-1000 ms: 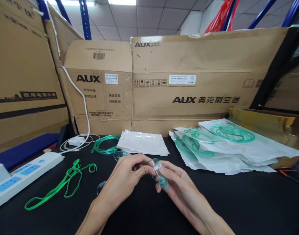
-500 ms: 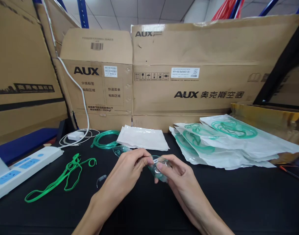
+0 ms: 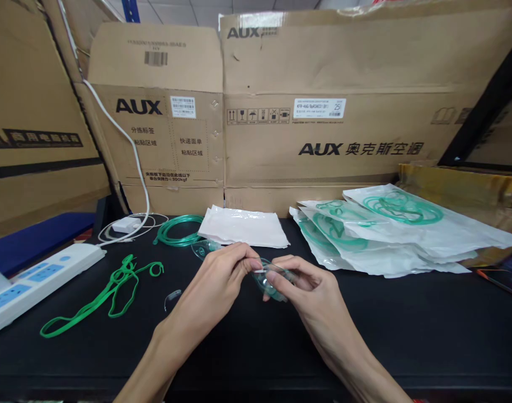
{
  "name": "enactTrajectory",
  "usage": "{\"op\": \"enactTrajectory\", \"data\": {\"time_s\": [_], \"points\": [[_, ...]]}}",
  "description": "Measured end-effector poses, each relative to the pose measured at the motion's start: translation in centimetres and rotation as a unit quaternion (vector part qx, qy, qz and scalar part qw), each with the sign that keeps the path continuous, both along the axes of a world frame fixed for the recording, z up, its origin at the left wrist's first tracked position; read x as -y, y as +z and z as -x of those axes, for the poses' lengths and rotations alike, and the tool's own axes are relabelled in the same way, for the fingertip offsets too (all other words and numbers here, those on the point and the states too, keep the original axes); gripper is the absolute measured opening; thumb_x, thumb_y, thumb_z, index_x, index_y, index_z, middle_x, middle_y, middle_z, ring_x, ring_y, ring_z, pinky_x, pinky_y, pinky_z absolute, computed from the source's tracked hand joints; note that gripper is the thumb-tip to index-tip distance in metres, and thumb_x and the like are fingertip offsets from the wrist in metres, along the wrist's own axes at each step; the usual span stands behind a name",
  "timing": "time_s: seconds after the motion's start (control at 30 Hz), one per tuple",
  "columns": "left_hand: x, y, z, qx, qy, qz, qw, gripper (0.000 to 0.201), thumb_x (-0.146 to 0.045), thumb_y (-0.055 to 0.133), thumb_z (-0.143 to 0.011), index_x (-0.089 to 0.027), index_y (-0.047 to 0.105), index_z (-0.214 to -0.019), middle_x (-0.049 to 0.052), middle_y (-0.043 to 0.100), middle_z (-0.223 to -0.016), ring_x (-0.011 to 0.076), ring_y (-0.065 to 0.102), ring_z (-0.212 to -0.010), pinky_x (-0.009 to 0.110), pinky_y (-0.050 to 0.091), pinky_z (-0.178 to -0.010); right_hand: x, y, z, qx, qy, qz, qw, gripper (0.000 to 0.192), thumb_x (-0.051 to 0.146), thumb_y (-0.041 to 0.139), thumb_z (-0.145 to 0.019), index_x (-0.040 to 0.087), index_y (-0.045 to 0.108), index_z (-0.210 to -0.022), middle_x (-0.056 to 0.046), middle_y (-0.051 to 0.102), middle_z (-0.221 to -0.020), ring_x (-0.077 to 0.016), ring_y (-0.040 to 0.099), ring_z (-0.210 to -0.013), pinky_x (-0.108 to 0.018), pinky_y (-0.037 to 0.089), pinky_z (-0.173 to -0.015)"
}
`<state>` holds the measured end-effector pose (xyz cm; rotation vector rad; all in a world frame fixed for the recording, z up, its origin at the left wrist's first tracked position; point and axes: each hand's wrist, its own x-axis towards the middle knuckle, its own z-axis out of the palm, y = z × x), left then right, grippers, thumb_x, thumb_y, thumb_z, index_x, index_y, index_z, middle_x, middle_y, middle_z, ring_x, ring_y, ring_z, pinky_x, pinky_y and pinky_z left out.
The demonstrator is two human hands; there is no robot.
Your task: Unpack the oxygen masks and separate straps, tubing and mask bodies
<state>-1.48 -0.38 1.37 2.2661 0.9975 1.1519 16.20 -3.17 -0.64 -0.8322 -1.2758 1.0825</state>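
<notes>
A: While both hands meet just above the black table [image 3: 407, 336], what does each hold?

B: Left hand [image 3: 216, 285] and right hand [image 3: 310, 291] pinch the same clear oxygen mask [image 3: 269, 281] from 9 and 3 o'clock. Left fingertips [image 3: 252, 265] close on a small white tab at the mask's top edge; the right thumb and forefinger grasp the mask body, the other fingers curled beneath. Held so, one hand likely steadies the shell while the other works the tab.

A: Where does the mask sit in the layout?

B: Centre of the view, off the table, with a clear connector piece [image 3: 203, 249] trailing toward 11 o'clock, near the coiled green tubing [image 3: 175, 230].

A: And the containers?

B: At 2 o'clock, a fanned stack of sealed pouches [image 3: 407, 246], each showing coiled green tubing inside. At 12 o'clock, a flat pile of white pouches [image 3: 243, 228]; contents cannot be told. Cardboard cartons [image 3: 323, 112] wall the far edge.

A: Other items?

B: Green elastic strap [image 3: 108, 294] at 9 o'clock, loose on the table; white power strip [image 3: 33, 282] farther out; a small clear part [image 3: 172, 296] lies beside the left wrist
</notes>
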Motion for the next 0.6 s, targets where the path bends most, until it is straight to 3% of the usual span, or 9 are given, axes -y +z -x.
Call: {"op": "enactTrajectory", "data": {"time_s": [0.17, 0.3, 0.6], "points": [[0.0, 0.1, -0.1, 0.013, 0.001, -0.01, 1.0, 0.021, -0.014, 0.049, -0.103, -0.02, 0.059, -0.086, -0.006, 0.062, -0.082, 0.0103, 0.054, -0.075, 0.02, 0.038, -0.07, -0.1, 0.5, -0.6, 0.003, 0.044, 0.012, 0.999, 0.011, 0.029, 0.081, -0.082, 0.019, 0.075, -0.083, 0.0, 0.068, -0.085, -0.0118, 0.062, -0.072, -0.023, 0.053, -0.065], [0.2, 0.2, -0.4, 0.037, -0.008, -0.018, 0.999, 0.02, -0.015, 0.051, -0.102, -0.02, 0.059, -0.085, -0.006, 0.063, -0.082, 0.0103, 0.055, -0.076, 0.02, 0.039, -0.072, 0.1, 0.9, -0.6, -0.006, 0.029, 0.027, 0.999, 0.018, 0.036, 0.078, -0.085, 0.019, 0.076, -0.09, -0.002, 0.069, -0.085, -0.0128, 0.061, -0.071, -0.025, 0.053, -0.065], [0.2, 0.3, -0.3, 0.075, -0.032, 0.056, 0.995, 0.016, -0.025, 0.056, -0.101, -0.023, 0.067, -0.089, -0.004, 0.062, -0.08, 0.0117, 0.055, -0.07, 0.023, 0.043, -0.069, 0.8, 1.6, -0.3, -0.062, 0.058, 0.036, 0.996, 0.017, 0.035, 0.076, -0.088, 0.019, 0.076, -0.093, -0.003, 0.069, -0.087, -0.0137, 0.06, -0.077, -0.025, 0.051, -0.068]]}}
